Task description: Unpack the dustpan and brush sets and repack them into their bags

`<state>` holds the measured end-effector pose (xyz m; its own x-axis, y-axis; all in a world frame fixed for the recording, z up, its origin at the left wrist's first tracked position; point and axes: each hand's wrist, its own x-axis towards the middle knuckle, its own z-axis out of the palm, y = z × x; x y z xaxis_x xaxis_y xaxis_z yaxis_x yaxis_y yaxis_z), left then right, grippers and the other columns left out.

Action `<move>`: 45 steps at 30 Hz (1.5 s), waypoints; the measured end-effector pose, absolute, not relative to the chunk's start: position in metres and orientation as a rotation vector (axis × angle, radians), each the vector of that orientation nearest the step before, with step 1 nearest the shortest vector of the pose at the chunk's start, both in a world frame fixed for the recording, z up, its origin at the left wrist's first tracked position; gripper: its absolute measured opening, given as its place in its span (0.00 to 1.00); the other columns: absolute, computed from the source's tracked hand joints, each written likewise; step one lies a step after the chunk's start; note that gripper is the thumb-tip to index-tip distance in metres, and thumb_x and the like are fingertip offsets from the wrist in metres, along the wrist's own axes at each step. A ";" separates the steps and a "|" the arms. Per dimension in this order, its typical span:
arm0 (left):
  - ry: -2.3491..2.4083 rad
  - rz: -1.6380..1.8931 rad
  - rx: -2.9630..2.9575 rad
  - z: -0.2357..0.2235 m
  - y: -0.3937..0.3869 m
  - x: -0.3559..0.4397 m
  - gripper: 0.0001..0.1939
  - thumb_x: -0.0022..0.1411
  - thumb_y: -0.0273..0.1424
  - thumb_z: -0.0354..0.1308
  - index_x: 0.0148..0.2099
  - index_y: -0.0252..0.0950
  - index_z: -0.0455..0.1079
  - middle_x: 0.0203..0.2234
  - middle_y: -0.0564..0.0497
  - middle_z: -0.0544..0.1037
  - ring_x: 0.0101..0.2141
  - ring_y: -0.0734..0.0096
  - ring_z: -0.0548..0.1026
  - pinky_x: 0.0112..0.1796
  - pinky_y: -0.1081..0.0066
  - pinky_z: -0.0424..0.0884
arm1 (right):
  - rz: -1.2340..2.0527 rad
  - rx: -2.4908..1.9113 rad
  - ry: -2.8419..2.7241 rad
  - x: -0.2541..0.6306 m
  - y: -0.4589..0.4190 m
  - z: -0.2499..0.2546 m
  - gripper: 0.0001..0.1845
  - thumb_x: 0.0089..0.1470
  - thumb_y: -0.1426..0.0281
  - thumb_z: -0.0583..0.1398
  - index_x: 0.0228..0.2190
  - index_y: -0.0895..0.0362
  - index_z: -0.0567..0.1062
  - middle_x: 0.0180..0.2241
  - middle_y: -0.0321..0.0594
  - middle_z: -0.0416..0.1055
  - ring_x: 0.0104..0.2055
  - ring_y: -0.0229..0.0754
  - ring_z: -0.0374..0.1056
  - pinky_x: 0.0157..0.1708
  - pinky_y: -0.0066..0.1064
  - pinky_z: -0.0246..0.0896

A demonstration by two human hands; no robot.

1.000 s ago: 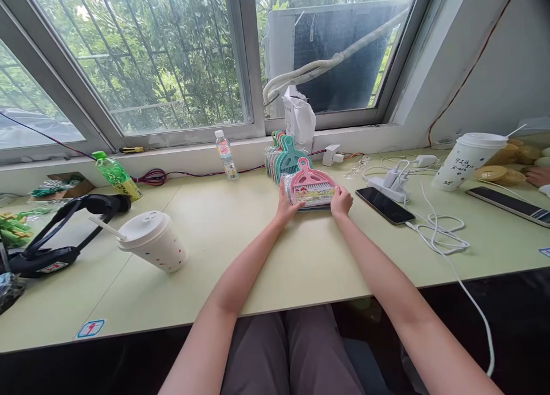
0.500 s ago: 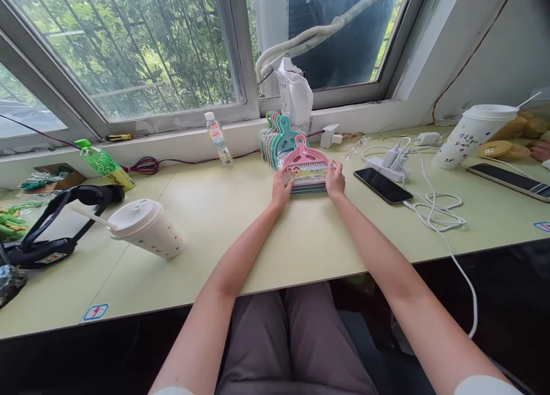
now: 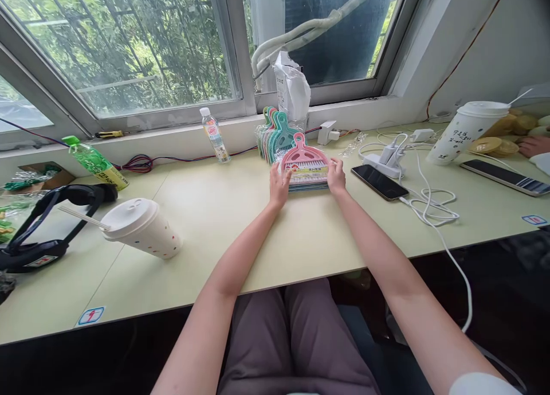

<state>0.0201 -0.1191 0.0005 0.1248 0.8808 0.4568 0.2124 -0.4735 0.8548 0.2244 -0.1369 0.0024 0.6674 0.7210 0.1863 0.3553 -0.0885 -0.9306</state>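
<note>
A packaged pink dustpan-and-brush set (image 3: 306, 164) lies on top of a low stack at the far side of the table, its white bristles and yellow label facing up. My left hand (image 3: 279, 187) grips the left edge, with the thumb over the wrapper. Closed on the opposite edge is my right hand (image 3: 336, 177). Darker layers show beneath the pink set, between my hands. Just behind, several green, pink and teal dustpan sets (image 3: 280, 134) stand in a row against the windowsill, partly covered by clear wrapping.
To the left are a tilted white paper cup (image 3: 144, 229), a black headset strap (image 3: 55, 223) and a green bottle (image 3: 97, 163). A clear bottle (image 3: 216, 137) stands by the sill. At right lie a phone (image 3: 380, 183), power strip (image 3: 387, 163), cables and another cup (image 3: 466, 134); a co-worker's hand (image 3: 533, 147) shows beyond.
The view has shifted slightly. My left hand's fingers have lifted and straightened a little along the edge; both hands stay at the sides of the pink set.
</note>
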 end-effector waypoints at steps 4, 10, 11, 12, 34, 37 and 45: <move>1.254 1.653 1.503 0.006 -0.111 0.009 0.22 0.76 0.42 0.41 0.64 0.39 0.61 0.65 0.41 0.65 0.67 0.63 0.61 0.67 0.61 0.56 | 0.349 -1.540 -0.726 0.244 -0.132 0.000 0.19 0.69 0.55 0.45 0.49 0.50 0.68 0.51 0.43 0.74 0.51 0.46 0.74 0.51 0.40 0.65; 1.432 1.557 0.984 0.007 -0.077 -0.027 0.12 0.71 0.28 0.44 0.39 0.38 0.69 0.43 0.44 0.77 0.50 0.66 0.76 0.54 0.65 0.70 | 0.361 -1.437 -0.451 0.266 -0.136 -0.008 0.15 0.67 0.65 0.45 0.37 0.54 0.69 0.39 0.42 0.76 0.30 0.38 0.72 0.39 0.34 0.69; 1.396 1.553 0.945 0.007 -0.074 -0.030 0.13 0.70 0.27 0.44 0.37 0.38 0.69 0.40 0.45 0.77 0.46 0.68 0.76 0.50 0.68 0.71 | 0.388 -1.421 -0.459 0.265 -0.137 -0.008 0.15 0.66 0.66 0.46 0.35 0.55 0.69 0.37 0.42 0.76 0.29 0.38 0.72 0.38 0.33 0.69; 1.367 1.557 0.921 0.006 -0.073 -0.032 0.13 0.69 0.26 0.44 0.36 0.38 0.68 0.38 0.46 0.77 0.44 0.70 0.76 0.48 0.70 0.72 | 0.419 -1.406 -0.482 0.263 -0.139 -0.006 0.14 0.65 0.66 0.47 0.33 0.55 0.69 0.36 0.42 0.77 0.30 0.38 0.72 0.36 0.32 0.69; 1.459 1.469 1.282 0.004 -0.086 -0.024 0.08 0.67 0.25 0.49 0.47 0.38 0.65 0.51 0.41 0.74 0.51 0.65 0.75 0.56 0.65 0.67 | -0.207 -1.949 -1.243 0.230 -0.179 0.047 0.07 0.58 0.67 0.63 0.29 0.56 0.74 0.41 0.51 0.77 0.43 0.54 0.72 0.43 0.42 0.63; 1.434 1.528 1.367 0.009 -0.101 -0.022 0.09 0.68 0.27 0.49 0.50 0.38 0.64 0.56 0.39 0.72 0.54 0.63 0.73 0.59 0.62 0.65 | -0.252 -1.794 -1.240 0.226 -0.183 0.054 0.07 0.62 0.67 0.58 0.32 0.55 0.72 0.42 0.51 0.74 0.44 0.54 0.70 0.46 0.44 0.63; 0.887 1.222 1.395 0.009 -0.155 -0.044 0.38 0.64 0.43 0.64 0.69 0.40 0.53 0.57 0.38 0.74 0.54 0.58 0.77 0.58 0.56 0.69 | -0.174 -1.462 -1.294 0.195 -0.179 0.050 0.16 0.68 0.56 0.51 0.37 0.53 0.70 0.35 0.44 0.68 0.40 0.50 0.67 0.48 0.46 0.66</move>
